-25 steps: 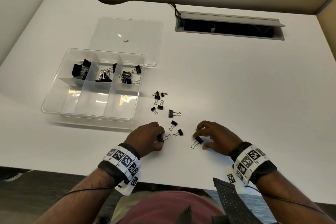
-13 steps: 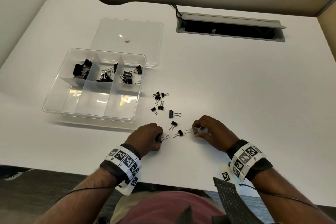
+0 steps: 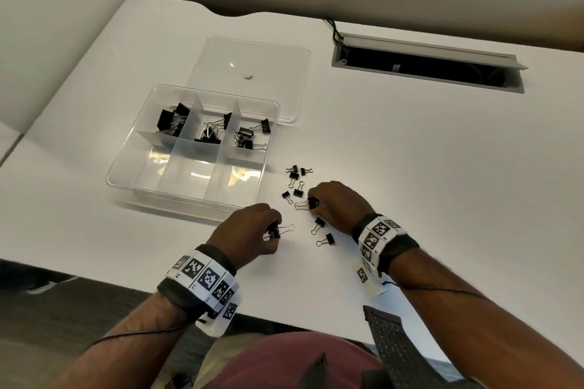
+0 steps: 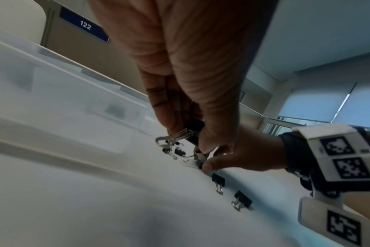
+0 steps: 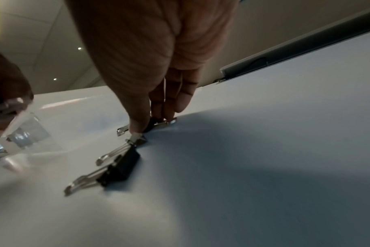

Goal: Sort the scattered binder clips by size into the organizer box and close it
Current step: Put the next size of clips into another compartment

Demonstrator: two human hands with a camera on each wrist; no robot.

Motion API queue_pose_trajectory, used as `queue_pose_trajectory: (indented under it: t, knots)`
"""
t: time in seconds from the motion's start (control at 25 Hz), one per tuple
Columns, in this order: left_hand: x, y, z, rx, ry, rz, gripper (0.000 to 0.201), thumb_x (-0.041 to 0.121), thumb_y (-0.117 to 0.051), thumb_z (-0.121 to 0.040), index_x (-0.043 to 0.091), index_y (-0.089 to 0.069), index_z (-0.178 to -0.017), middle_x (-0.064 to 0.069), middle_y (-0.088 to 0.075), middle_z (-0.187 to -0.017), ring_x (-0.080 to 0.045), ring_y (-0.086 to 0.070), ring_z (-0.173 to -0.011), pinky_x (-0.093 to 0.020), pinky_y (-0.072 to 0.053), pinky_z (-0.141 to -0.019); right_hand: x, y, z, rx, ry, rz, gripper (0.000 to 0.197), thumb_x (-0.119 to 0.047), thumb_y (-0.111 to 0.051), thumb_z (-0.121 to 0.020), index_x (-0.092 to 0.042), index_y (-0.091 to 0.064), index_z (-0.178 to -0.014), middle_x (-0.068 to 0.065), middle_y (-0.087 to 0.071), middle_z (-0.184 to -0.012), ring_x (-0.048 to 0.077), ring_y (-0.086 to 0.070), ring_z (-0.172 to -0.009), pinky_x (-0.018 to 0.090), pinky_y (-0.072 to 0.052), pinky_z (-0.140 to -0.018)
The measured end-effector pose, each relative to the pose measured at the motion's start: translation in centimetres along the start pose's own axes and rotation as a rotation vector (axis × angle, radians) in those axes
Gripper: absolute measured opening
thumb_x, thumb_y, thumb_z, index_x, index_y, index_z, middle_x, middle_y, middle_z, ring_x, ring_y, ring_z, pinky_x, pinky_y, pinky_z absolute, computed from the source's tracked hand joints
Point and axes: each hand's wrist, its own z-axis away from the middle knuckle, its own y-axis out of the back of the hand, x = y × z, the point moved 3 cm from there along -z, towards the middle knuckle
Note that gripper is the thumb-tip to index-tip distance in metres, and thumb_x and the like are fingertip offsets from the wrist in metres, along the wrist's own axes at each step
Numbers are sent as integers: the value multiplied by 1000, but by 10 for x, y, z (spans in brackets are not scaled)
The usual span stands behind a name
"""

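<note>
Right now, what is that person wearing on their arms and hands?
The hands are bare, no gloves or sleeves. Each wrist carries a dark band wrapped with white blocks printed with black square code markers. A thin dark cable runs back along each forearm. A white tag with another marker hangs below each band.

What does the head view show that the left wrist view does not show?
Only the head view shows the lid behind the organizer box, its three filled back compartments, and the cable slot. Only the left wrist view shows a sign reading 122 and window blinds. Both show the left hand pinching a clip, the right hand gripping another clip, and two loose clips near it.
</note>
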Motion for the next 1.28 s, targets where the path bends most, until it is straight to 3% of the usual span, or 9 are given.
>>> queue_pose_trajectory:
  t: [0.2,0.32,0.44,0.56,0.68,0.84,1.08,1.28]
  knots:
    - [-19,26,6,65,32,24,23,22,-68,-75,17,-63,-97,1,-63,-86,-16,-58,-76,-27,-48,-69,3,-1,-7,26,36,56,7,-17,-55,-83,-12,-57,-87,10,-63,-90,31,-55,-88,37,-43,-73]
    - [-28,39,7,91,44,45,23,22,-70,-73,18,-64,-95,3,-63,-83,-11,-56,-73,-26,-49,-70,9,6,-4,126,44,4,9,-19,-59,-83,-13,-60,-90,8,-66,-90,30,-58,-87,34,-44,-75]
    - [-49,59,13,113,70,43,23,21,-71,-72,18,-65,-94,3,-64,-81,-9,-56,-70,-25,-48,-69,-6,30,-14,287,73,-60,18,-18,-67,-81,-13,-64,-98,7,-69,-95,28,-62,-88,30,-44,-79]
    - [-75,86,24,159,93,54,23,20,-72,-70,17,-66,-92,3,-64,-80,-11,-58,-69,-28,-51,-68,-38,56,-38,378,119,-97,14,-16,-69,-80,-15,-63,-93,4,-68,-89,24,-60,-81,29,-45,-76]
    - [-109,111,30,218,137,60,22,17,-73,-70,16,-66,-91,1,-65,-78,-12,-60,-67,-30,-54,-67,-80,73,-66,423,177,-89,20,-16,-67,-82,-14,-63,-101,4,-69,-99,24,-61,-90,27,-41,-83]
    - [-160,138,32,243,215,43,23,15,-74,-67,14,-68,-89,-2,-69,-78,-16,-62,-68,-35,-54,-69,-146,67,-106,335,298,-41,16,-15,-64,-83,-12,-63,-98,7,-69,-95,27,-60,-87,32,-43,-77]
    - [-215,150,31,207,334,13,26,20,-73,-69,14,-66,-93,-3,-70,-85,-13,-54,-68,-29,-49,-70,-221,40,-158,126,386,95,8,-17,-59,-84,-12,-61,-90,7,-67,-92,27,-58,-88,38,-47,-74]
    - [-229,153,30,270,294,112,49,21,-80,-66,16,-58,-109,3,-58,-91,-13,-56,-64,-28,-49,-69,-250,23,-187,75,387,154,7,-10,-57,-83,-11,-62,-88,8,-66,-89,29,-58,-85,44,-52,-71]
